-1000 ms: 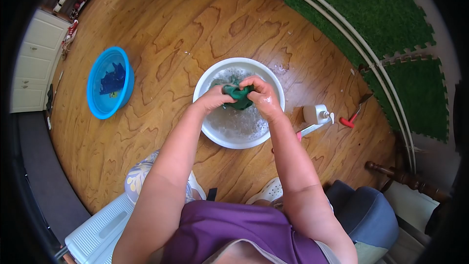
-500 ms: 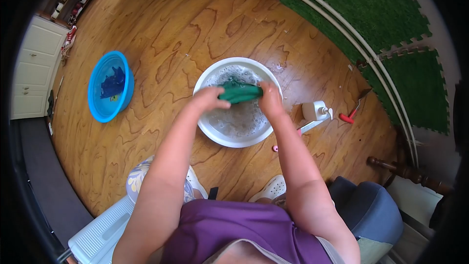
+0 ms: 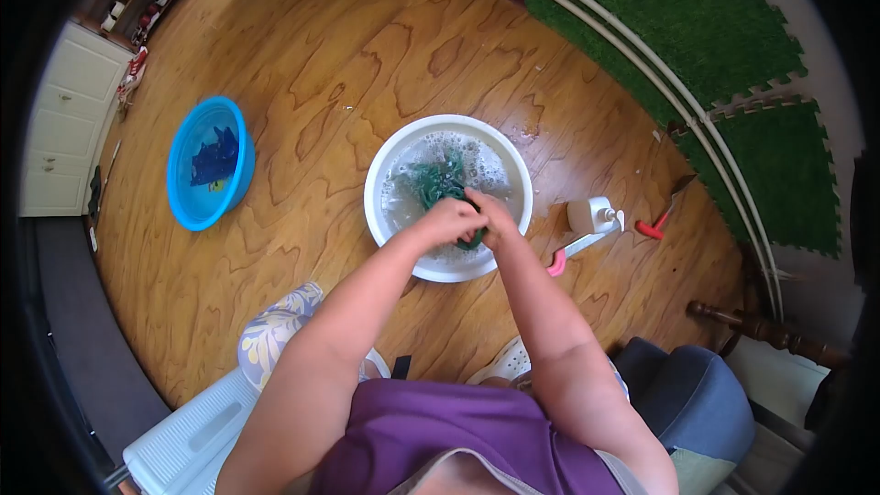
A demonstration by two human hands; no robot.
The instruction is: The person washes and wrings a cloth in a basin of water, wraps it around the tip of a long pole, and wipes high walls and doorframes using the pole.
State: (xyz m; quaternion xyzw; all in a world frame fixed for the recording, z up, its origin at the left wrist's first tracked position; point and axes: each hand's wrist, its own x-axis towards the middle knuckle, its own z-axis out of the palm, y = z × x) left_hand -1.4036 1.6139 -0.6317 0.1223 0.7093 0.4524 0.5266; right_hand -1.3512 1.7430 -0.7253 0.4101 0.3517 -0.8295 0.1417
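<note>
Green cloth (image 3: 436, 181) is bunching in the grip of left hand (image 3: 452, 220) and right hand (image 3: 496, 218), seemingly mid-wash, probably needing firm rubbing.

The cloth (image 3: 436, 179) between the left hand (image 3: 453, 221) and the right hand (image 3: 496, 218) looks soft, soaked and crinkled, with a wet sheen. Around both hands, the white basin (image 3: 372, 192) is smooth plastic with a faint gloss; the water (image 3: 495, 179) inside is filmed with bubbly suds. Well left of the left hand, the blue basin (image 3: 240, 185) is shinier plastic. Right of the right hand stands a smooth plastic bottle (image 3: 585, 215). Beyond it, the turf mats (image 3: 665, 9) look matt and rough. Under everything, the floor (image 3: 312, 211) has a wood-grain look and a satin shine.
</note>
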